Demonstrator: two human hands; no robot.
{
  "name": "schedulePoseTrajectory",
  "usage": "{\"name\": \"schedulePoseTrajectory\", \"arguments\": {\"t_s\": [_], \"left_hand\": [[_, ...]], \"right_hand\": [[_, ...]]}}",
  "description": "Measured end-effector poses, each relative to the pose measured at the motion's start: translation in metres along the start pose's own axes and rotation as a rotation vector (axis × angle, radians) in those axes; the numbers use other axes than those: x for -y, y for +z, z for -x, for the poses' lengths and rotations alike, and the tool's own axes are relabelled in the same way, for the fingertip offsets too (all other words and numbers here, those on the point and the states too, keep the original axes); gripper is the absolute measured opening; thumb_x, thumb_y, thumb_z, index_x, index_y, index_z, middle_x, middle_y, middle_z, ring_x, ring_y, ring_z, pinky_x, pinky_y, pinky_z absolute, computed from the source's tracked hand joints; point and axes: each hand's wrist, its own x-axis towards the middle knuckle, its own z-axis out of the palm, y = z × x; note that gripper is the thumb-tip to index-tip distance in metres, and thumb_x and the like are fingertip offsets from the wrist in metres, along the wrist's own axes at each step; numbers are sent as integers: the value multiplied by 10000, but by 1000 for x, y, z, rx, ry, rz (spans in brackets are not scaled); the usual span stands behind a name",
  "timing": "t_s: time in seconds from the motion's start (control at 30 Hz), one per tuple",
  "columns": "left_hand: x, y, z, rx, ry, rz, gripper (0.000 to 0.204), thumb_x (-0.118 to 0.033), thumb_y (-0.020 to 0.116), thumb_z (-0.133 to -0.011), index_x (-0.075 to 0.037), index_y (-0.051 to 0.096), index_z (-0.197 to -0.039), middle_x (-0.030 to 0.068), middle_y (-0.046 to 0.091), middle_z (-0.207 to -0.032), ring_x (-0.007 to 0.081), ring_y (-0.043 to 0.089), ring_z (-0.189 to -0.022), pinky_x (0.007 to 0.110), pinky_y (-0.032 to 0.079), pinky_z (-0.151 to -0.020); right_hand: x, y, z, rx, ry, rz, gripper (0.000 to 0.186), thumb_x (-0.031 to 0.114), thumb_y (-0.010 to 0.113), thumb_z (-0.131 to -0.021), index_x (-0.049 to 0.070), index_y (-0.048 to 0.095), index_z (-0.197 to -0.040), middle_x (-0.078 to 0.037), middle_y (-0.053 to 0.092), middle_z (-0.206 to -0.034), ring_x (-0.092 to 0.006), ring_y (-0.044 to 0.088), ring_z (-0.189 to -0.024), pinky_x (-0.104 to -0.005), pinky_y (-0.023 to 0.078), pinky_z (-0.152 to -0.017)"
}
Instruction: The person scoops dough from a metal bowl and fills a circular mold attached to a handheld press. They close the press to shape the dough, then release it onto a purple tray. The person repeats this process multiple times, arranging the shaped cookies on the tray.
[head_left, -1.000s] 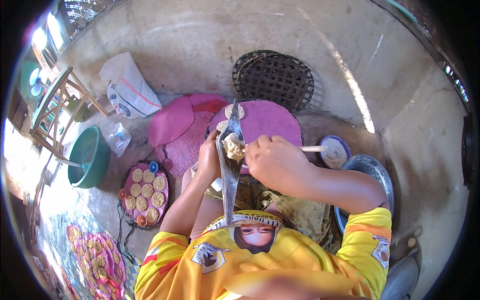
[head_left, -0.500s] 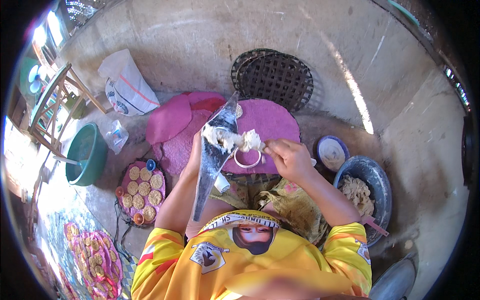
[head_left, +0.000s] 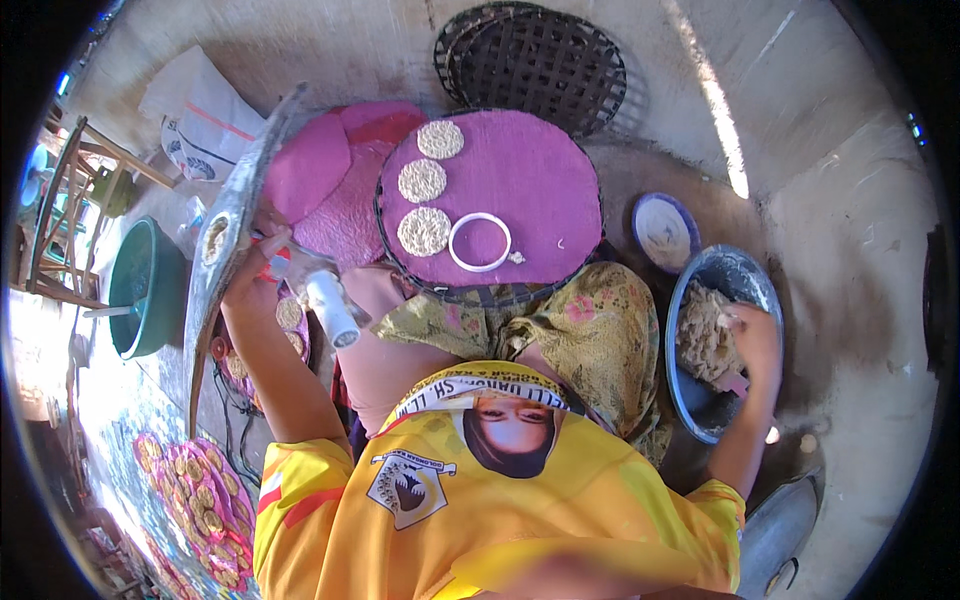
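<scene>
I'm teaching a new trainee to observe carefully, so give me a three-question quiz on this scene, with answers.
1. How many pale discs lie on the pink round mat?

2. True or false: the right hand is resting on that mat.

3. What holds the long pointed board?
A) the left hand
B) the right hand
C) both hands together

Key:
1. Three.
2. False; it is at the dough in the basin.
3. A.
</scene>
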Motion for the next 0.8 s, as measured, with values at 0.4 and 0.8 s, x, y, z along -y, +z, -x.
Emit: {"name": "schedulePoseTrajectory", "arguments": {"t_s": [0.4, 0.8], "left_hand": [[50, -35, 31, -100, -149, -343, 418, 17, 671, -578, -9, 533, -972, 55, 544, -828, 159, 523, -774, 291, 440, -678], [46, -45, 42, -132, -155, -351, 395, -28, 701, -579, -29, 550, -944, 37, 538, -831, 162, 524, -793, 287, 434, -677]], "right_hand": [[191, 234, 0, 593, -764, 201, 146, 84, 514, -717, 32, 628, -793, -154, 625, -755, -311, 614, -759, -387, 496, -632], [208, 155, 17, 414, -821, -103, 139, 164, 510, -768, 95, 626, -802, -79, 611, -746, -273, 600, -733, -386, 480, -607]]}}
